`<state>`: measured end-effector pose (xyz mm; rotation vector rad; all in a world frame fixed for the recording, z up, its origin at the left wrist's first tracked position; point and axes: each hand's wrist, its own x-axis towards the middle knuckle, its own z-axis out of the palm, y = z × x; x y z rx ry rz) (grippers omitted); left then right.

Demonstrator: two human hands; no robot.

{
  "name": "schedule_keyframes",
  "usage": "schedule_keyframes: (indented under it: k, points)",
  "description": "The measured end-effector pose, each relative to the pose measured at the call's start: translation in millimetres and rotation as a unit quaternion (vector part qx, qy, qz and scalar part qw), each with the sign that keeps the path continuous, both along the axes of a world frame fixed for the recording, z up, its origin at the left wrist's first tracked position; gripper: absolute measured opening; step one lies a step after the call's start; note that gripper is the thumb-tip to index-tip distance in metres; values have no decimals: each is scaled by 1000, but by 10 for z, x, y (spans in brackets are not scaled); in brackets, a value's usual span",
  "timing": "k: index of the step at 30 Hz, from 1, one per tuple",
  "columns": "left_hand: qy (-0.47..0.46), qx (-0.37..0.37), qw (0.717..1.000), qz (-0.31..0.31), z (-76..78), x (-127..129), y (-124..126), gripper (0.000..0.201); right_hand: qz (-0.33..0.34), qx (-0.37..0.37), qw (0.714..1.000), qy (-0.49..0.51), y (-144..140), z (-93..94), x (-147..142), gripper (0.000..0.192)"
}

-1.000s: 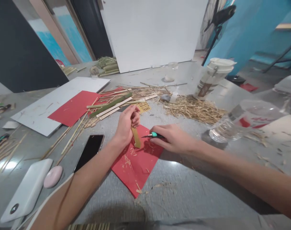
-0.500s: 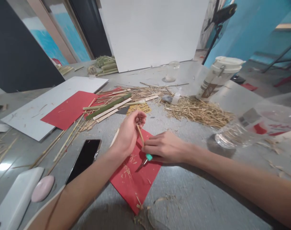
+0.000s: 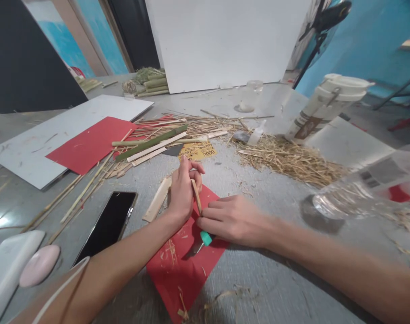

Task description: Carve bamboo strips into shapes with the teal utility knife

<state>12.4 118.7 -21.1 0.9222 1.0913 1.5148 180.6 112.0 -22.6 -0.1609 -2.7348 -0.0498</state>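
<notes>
Head view, hands over the red sheet [image 3: 200, 265] on the counter [image 3: 269, 279]. Change noted: one second ago the thin strip [image 3: 196, 197] hung from the left hand [image 3: 184, 191] with its broad face showing and the knife tip aimed at it; now it is turned to a narrow edge and spans the gap between both hands. Left fingers are curled about its far end; right-hand fingers pinch its near end, and the right hand [image 3: 233, 220] also keeps the green-collared knife [image 3: 206, 238], blade slanting down toward the sheet, off the strip. Reading: no cut is under way at this instant; the strip is being handled and turned, judged from the blade's direction. A pale slat [image 3: 157, 200] now shows fully just left of the left hand. Surroundings: dark phone [image 3: 107, 225] beside the left forearm, with a white cord [image 3: 65, 288] across that forearm; pink oval object [image 3: 39, 265] next to a white device. Beyond the hands: yellow sheet marked 2000 [image 3: 207, 152], a green stalk [image 3: 151, 144] and cut sticks. Straw heap [image 3: 289, 162] farther right; clear bottle [image 3: 363, 184] near the right forearm. Obstructions: loose shavings [image 3: 172, 252] litter the red sheet; the left hand hides the strip's far tip.
</notes>
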Motion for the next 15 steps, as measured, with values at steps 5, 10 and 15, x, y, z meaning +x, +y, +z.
schedule_keyframes:
  k: [5,10,15]
  points:
    - [34,20,999,31,-11,58,-52,69,-1,3,1000,2,-27,-5,-23,34]
    - [57,27,997,43,-24,61,-49,63,-2,-62,998,32,32,9,14,53]
    - [81,24,996,38,-31,39,-44,41,-180,-148,972,24,173,76,132,79]
